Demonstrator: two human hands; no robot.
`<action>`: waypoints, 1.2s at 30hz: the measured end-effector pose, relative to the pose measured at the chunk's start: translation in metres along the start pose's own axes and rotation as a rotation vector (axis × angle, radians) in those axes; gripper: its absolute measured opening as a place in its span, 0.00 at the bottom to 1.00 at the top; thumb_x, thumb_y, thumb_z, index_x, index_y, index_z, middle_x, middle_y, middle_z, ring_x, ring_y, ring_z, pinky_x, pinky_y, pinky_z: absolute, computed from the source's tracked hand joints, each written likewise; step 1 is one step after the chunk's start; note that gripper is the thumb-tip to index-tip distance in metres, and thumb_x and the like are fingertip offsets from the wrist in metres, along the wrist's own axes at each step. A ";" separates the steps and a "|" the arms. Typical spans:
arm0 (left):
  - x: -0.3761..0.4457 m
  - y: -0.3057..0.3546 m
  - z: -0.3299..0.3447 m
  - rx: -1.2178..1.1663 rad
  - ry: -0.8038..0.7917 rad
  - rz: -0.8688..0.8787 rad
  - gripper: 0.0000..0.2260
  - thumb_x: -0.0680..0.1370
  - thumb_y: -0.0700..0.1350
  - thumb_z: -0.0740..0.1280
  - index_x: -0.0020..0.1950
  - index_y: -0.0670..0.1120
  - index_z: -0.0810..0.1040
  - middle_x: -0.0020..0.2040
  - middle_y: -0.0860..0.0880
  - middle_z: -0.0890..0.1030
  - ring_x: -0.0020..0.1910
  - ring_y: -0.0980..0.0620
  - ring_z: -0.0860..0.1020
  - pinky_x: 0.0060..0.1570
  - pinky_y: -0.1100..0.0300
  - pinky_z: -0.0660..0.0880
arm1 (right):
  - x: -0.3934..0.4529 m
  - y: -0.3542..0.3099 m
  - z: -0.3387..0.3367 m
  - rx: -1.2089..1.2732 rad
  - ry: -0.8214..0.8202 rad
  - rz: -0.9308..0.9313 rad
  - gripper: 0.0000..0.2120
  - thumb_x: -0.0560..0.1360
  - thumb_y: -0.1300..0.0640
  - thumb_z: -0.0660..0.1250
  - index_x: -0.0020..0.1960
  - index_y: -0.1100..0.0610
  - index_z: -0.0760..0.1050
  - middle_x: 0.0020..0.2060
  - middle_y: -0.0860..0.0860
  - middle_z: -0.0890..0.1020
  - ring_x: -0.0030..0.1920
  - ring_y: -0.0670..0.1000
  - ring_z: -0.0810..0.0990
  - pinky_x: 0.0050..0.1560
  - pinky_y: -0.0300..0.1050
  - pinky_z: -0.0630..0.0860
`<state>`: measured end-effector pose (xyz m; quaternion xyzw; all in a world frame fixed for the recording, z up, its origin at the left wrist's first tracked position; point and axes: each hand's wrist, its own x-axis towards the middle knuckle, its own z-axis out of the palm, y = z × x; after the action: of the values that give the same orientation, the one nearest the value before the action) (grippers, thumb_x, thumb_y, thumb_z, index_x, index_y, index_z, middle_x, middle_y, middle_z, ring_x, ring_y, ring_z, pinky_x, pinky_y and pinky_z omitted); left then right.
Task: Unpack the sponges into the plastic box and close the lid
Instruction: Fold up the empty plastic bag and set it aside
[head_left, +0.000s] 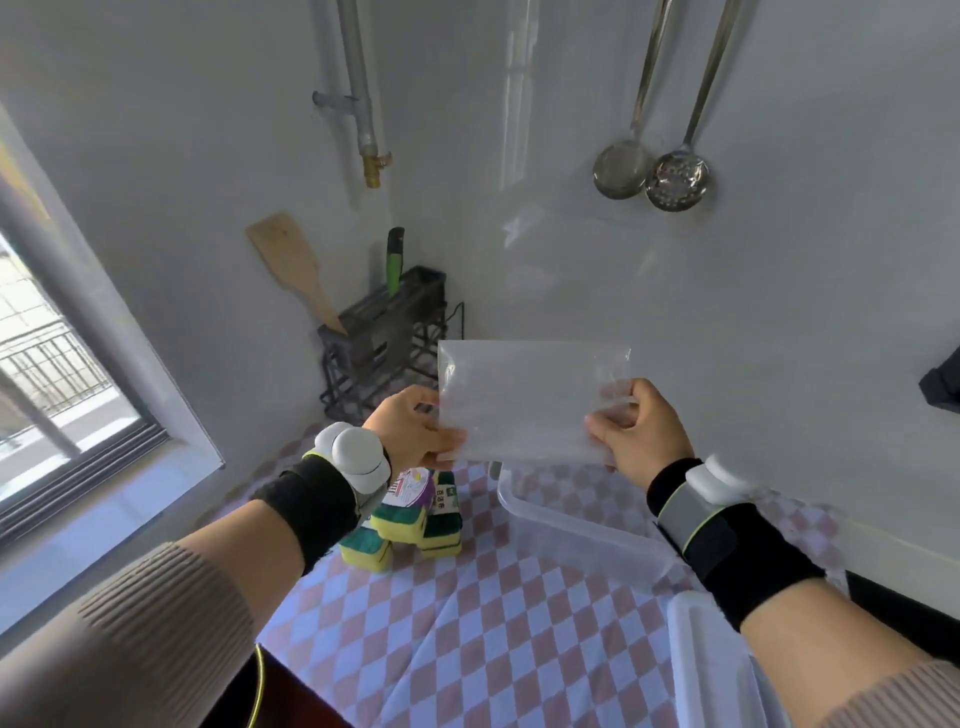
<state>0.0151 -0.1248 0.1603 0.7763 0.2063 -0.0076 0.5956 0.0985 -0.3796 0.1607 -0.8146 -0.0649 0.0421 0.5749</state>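
Note:
Both hands hold up a clear, empty plastic bag (524, 400) above the table. My left hand (415, 431) pinches its lower left edge and my right hand (636, 431) grips its right side. Below my left wrist lies a pile of yellow-and-green sponges (410, 525) on the checkered cloth, with a printed label on top. The clear plastic box (576, 525) stands open under the bag, partly hidden by my right forearm. Its white lid (711, 654) lies at the lower right, beside my right arm.
A dark metal utensil rack (389, 343) with a wooden spatula (291, 265) and a green-handled tool stands against the back wall. Two metal ladles (654, 176) hang on the wall. A window (57, 374) is at the left. The checkered tablecloth (467, 623) covers the table.

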 end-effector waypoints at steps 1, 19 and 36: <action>-0.004 -0.005 -0.004 0.024 0.026 -0.012 0.20 0.71 0.37 0.76 0.59 0.42 0.74 0.52 0.40 0.82 0.40 0.41 0.85 0.38 0.49 0.84 | -0.002 0.001 0.007 -0.003 -0.025 0.000 0.12 0.75 0.62 0.69 0.56 0.54 0.71 0.44 0.52 0.82 0.39 0.51 0.84 0.27 0.43 0.76; -0.061 -0.133 -0.191 0.234 0.584 -0.139 0.09 0.75 0.41 0.66 0.53 0.50 0.77 0.46 0.49 0.80 0.45 0.45 0.80 0.45 0.53 0.80 | -0.042 -0.029 0.218 -0.374 -0.519 -0.232 0.05 0.79 0.53 0.64 0.53 0.52 0.72 0.51 0.50 0.81 0.50 0.55 0.80 0.46 0.46 0.75; -0.100 -0.299 -0.287 0.170 0.303 -0.469 0.09 0.74 0.40 0.66 0.39 0.54 0.79 0.38 0.51 0.82 0.36 0.53 0.80 0.46 0.56 0.81 | -0.138 0.035 0.445 -0.690 -1.051 -0.048 0.07 0.80 0.51 0.59 0.57 0.50 0.68 0.42 0.59 0.82 0.32 0.61 0.82 0.33 0.50 0.80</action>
<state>-0.2422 0.1716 -0.0064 0.7470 0.4652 -0.0465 0.4727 -0.0994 0.0022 -0.0230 -0.8219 -0.3669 0.4008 0.1709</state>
